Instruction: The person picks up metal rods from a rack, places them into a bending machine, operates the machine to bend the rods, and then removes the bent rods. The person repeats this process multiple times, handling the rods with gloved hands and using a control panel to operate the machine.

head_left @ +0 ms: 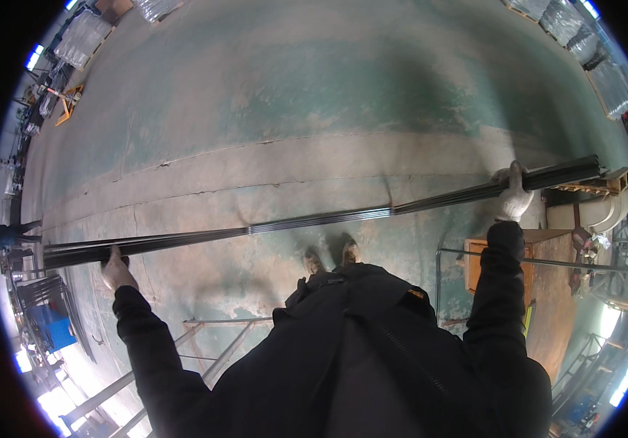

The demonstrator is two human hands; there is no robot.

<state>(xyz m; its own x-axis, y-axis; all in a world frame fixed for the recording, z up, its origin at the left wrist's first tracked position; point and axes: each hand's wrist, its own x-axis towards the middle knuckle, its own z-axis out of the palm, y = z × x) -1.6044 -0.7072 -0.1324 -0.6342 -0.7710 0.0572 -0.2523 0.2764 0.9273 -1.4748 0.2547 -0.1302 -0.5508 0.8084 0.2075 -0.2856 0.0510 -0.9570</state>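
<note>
A bundle of long, thin black bars [314, 221] spans the view from left to right in front of me, its right end higher in the picture. My right hand [516, 198], in a pale work glove, is closed around the bundle near its right end, with the thumb over the top. Toward the other end, my left hand [117, 271], also gloved, grips the bars from the near side; its fingers are partly hidden behind them. Between my hands the bars lie close together, and they fan apart slightly toward the left.
At right stand a wooden cabinet [550, 285] and a wooden pallet [606, 184]. A metal frame [219, 350] is at my lower left, near a blue box [51, 326]. Another person [16, 235] stands far left. Wrapped pallet loads [84, 38] and an orange stand [71, 104] line the far edges.
</note>
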